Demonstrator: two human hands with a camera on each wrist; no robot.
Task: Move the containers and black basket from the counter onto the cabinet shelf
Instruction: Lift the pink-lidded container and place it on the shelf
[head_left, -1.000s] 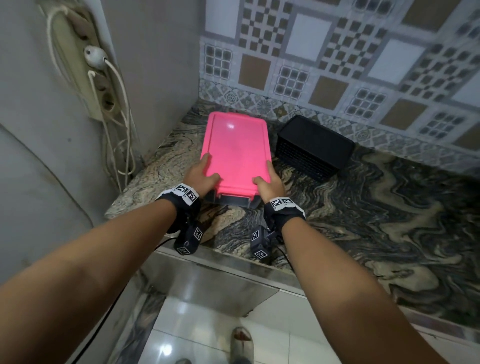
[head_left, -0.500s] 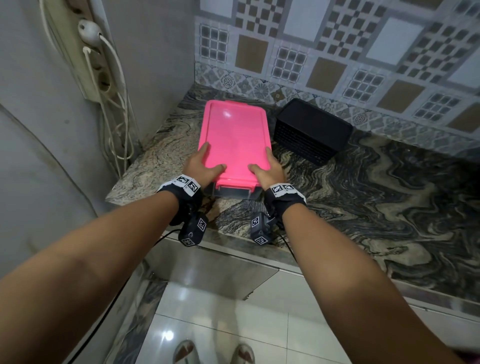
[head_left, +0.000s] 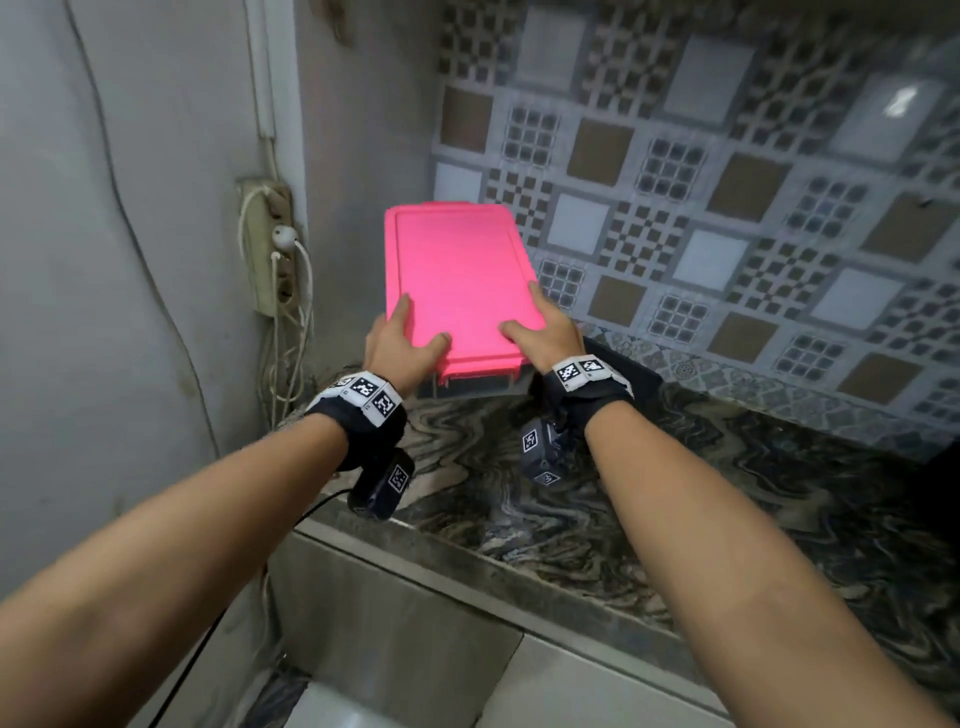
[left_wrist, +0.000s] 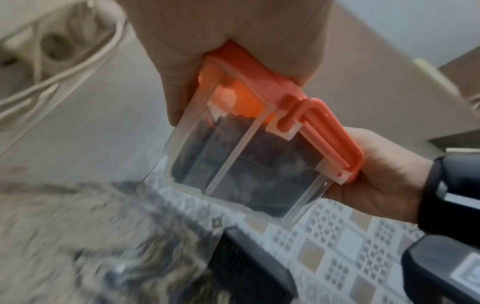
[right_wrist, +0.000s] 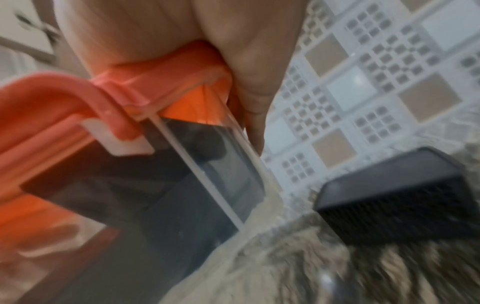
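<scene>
One container (head_left: 460, 283) is up in the middle of the frame, clear of the table (head_left: 675, 499), held between two hands. It is a rectangular box with see-through plastic walls and a flat, glossy pink lid with a raised rim running round its edge; a pink clip latch (left_wrist: 324, 133) folds down over the near end wall. In the wrist views the lid reads more orange. Something dark shows through the walls, but what it is I cannot tell.

The left hand (head_left: 397, 345) has its grip on the near left corner, thumb laid on the lid and fingers down the side wall. The right hand (head_left: 545, 332) grips the near right corner in the same way, thumb on top, fingers wrapped under the rim. Each wrist carries a black strap with white square code tags; no words can be read on them.

One black basket (right_wrist: 397, 195) sits on the table at the lower right of the right wrist view, just beside the tiled wall (head_left: 727, 208). It is rectangular with rounded corners and fine slatted sides, lying bottom up.

The table is polished stone with swirling grey, black and cream veins. The wall tiles are glossy squares, some plain white, some tan, some checkered. At the left, one cream power strip (head_left: 267, 249) hangs on a plain grey wall with one white plug and looped cords.
</scene>
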